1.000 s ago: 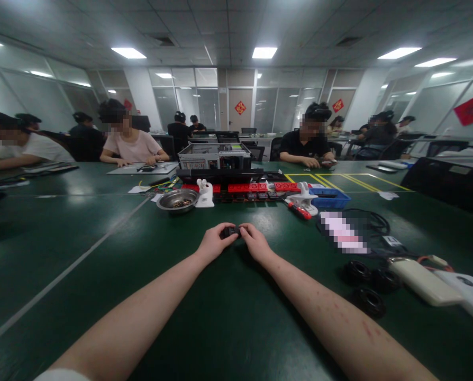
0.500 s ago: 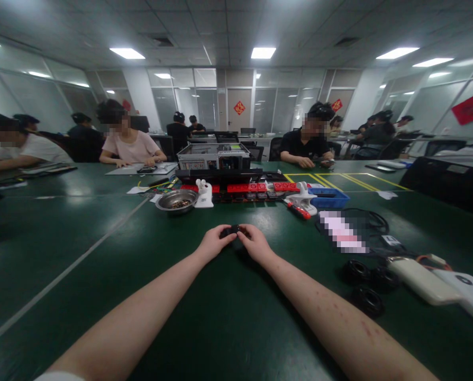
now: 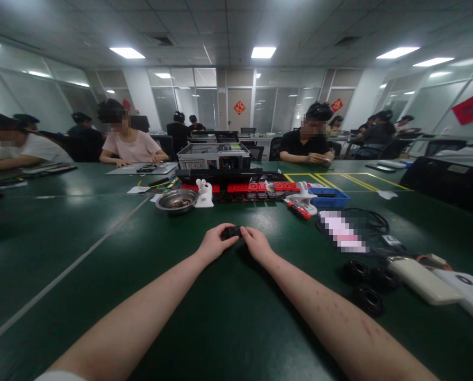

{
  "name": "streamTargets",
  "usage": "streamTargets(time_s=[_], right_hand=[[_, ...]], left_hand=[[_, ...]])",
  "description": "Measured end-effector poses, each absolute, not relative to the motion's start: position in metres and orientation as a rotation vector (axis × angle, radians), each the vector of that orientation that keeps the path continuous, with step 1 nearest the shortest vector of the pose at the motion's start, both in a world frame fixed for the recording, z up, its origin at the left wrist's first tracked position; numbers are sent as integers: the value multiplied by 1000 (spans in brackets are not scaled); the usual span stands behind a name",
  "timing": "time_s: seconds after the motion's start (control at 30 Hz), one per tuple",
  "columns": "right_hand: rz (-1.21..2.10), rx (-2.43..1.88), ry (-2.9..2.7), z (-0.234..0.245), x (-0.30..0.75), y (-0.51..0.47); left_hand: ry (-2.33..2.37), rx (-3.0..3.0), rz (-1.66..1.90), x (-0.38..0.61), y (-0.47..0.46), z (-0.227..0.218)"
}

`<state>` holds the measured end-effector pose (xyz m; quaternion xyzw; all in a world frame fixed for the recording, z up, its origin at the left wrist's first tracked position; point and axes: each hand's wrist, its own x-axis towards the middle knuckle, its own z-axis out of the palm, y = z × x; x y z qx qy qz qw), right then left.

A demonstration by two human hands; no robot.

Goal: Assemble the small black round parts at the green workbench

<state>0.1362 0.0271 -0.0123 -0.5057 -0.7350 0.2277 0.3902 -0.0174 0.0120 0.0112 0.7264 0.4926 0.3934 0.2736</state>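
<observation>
Both my arms stretch out over the green table (image 3: pixel 101 275). My left hand (image 3: pixel 214 243) and my right hand (image 3: pixel 256 244) meet at the middle, fingers closed on a small black part (image 3: pixel 232 232) held between them just above the tabletop. What kind of part it is I cannot make out. Beyond my hands lie a metal bowl (image 3: pixel 176 200) with small pieces in it, a white holder (image 3: pixel 205 193), a row of red blocks (image 3: pixel 256 188) and a red-handled screwdriver (image 3: pixel 299 210).
To my right lie three black rings (image 3: pixel 369 288), a white power bank (image 3: pixel 423 280), cables and a blue tray (image 3: pixel 327 198). An open computer case (image 3: pixel 215 156) stands behind the red blocks. Other people sit working at the far side and at the left.
My fingers have shifted slightly on the small black part, turning it between both hands. My arms stay in place.
</observation>
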Motion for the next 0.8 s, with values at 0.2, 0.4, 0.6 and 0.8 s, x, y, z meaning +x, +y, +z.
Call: streamTargets(time_s=[0.2, 0.4, 0.6, 0.8], right_hand=[[552, -1219, -1880, -11, 136, 27], [597, -1069, -1896, -16, 135, 28], [594, -1155, -1813, -13, 135, 24], [489, -1340, -1917, -9, 136, 24]], left_hand=[[1304, 1914, 1050, -19, 17, 5], [1258, 1829, 1025, -21, 24, -1], [1270, 1859, 1098, -18, 19, 3], [1279, 1891, 1097, -18, 15, 7]])
